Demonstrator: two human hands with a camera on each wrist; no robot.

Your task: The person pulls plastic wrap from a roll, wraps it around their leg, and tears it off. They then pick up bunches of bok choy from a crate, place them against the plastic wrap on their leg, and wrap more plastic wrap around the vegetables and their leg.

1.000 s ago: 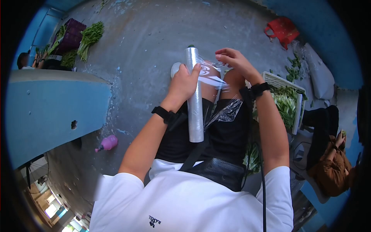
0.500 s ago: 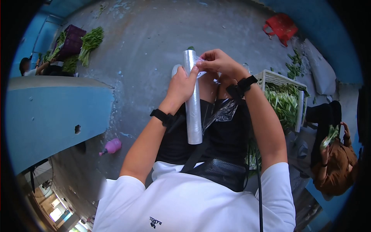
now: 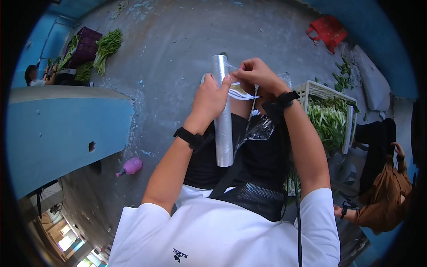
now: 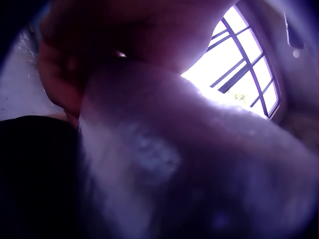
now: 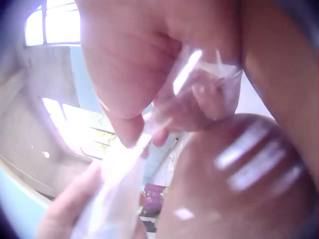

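In the head view, one smooth, glossy cylinder, the film roll [image 3: 224,133], lies lengthwise over the person's lap, above black cloth shorts. The left hand [image 3: 212,95] grips it around its upper half, thumb along the near side, and the right hand [image 3: 257,73], just right of the roll's upper end, pinches the thin, clear film [image 3: 231,66] that stretches from it. A crumpled, shiny plastic sheet [image 3: 261,129] lies right of the roll's middle. Two crates show: a white lattice one [image 3: 304,92] right of the roll, filled with leafy greens [image 3: 327,118], and a purple one [image 3: 85,44] far to its upper left. One rounded pink bottle [image 3: 132,166] lies to the roll's lower left, one limp red bag [image 3: 329,33] to its upper right; two other people sit well apart from it, one on either side. In the left wrist view, the roll is a broad, blurred tube with fingers curled against it, and a barred window shines beyond it. In the right wrist view, fingertips close on the film beside the glare-washed roll; bright streaks gleam over a rounded knee right of it.
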